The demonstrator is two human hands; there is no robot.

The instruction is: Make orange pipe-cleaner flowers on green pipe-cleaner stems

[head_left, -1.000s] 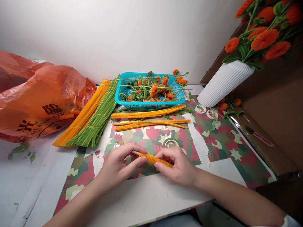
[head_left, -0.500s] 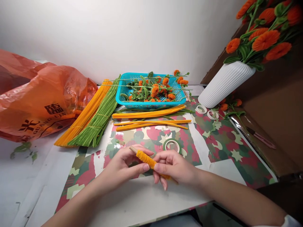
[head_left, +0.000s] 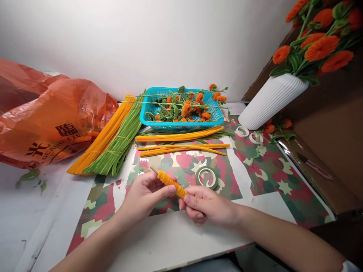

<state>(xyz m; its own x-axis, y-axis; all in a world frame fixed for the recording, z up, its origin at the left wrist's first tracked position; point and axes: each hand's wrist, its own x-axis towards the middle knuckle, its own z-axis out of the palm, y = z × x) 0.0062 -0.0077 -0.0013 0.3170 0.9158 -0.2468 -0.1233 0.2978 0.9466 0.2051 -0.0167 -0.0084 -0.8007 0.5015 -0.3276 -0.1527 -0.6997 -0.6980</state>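
Note:
A thin wooden stick [head_left: 154,169] wrapped in a yellow pipe cleaner coil [head_left: 167,180] slants between my two hands, above the near part of the table. My left hand [head_left: 151,190] is closed around its upper left part, thumb lying on the coil. At the lower right end my right hand [head_left: 202,204] pinches the coil, its fingers curled underneath; the stick's lower end is hidden there. Just beyond my right hand lies a roll of green tape [head_left: 214,174]. Yellow pipe cleaners [head_left: 181,149] lie in strips farther back.
Behind stands a blue basket [head_left: 146,109] of orange pipe cleaner flowers. To the left are a bundle of green pipe cleaners [head_left: 116,145], yellow ones [head_left: 99,141] and an orange plastic bag [head_left: 53,124]. A white vase [head_left: 273,100], white tape rolls [head_left: 242,131] and a pink-handled tool [head_left: 317,169] are right.
The coiled stick has shifted slightly left and up with my left hand. My right hand's fingers have curled in, and the stick's lower tip no longer shows.

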